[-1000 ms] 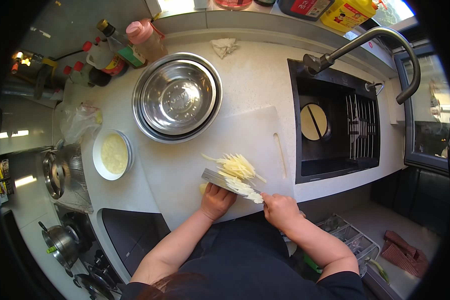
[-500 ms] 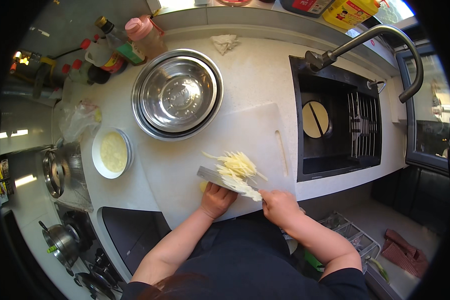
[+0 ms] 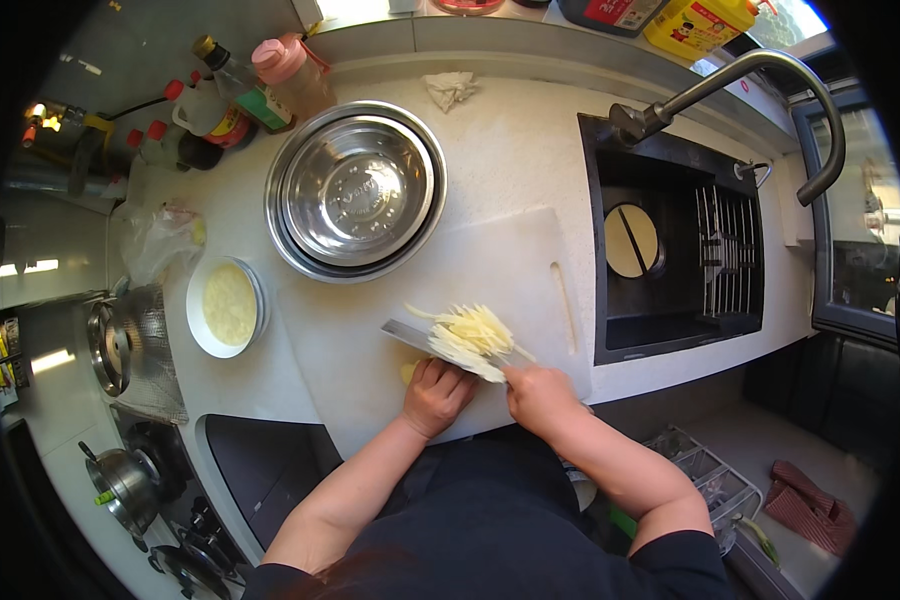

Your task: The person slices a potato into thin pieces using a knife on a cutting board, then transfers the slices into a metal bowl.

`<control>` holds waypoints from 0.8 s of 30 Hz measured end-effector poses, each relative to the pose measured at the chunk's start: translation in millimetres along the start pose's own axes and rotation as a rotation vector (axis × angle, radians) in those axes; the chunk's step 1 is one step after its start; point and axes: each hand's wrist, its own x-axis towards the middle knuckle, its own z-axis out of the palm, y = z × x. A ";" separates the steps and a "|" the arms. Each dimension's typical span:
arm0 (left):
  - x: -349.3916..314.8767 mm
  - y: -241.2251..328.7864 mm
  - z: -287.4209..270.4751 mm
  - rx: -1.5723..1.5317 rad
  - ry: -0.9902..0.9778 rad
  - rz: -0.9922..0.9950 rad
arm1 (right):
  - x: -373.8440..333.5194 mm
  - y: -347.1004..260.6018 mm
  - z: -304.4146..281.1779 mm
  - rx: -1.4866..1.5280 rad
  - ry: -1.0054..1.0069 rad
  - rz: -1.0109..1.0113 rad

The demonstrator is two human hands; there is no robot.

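My right hand [image 3: 545, 400] grips the handle of a kitchen knife [image 3: 402, 334], whose blade slants up and left over the cutting board. Curled fingers of my left hand [image 3: 437, 396] press down close behind the blade. A pale yellow potato piece [image 3: 407, 372] peeks out beside them, mostly hidden under the hand. Thin potato shreds [image 3: 473, 328] lie in a loose heap on the far side of the knife, some clinging to its blade. Beneath all this is a white cutting board [image 3: 500, 250].
Nested steel bowls [image 3: 432, 165] stand beyond the board. A white bowl [image 3: 198, 330] with pale yellow contents sits at left, near a plastic bag [image 3: 160, 245]. Bottles [image 3: 240, 85] crowd the far left. To the right is a dark sink [image 3: 650, 310] under a curved faucet [image 3: 838, 130].
My right hand and the knife have shifted left and slightly away from me. The shreds along the blade have moved with it. My left hand has stayed nearly in place.
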 end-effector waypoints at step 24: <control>-8.8 -0.3 -5.3 -0.007 -0.025 -0.041 | -16.8 1.2 5.7 -0.038 0.156 -0.084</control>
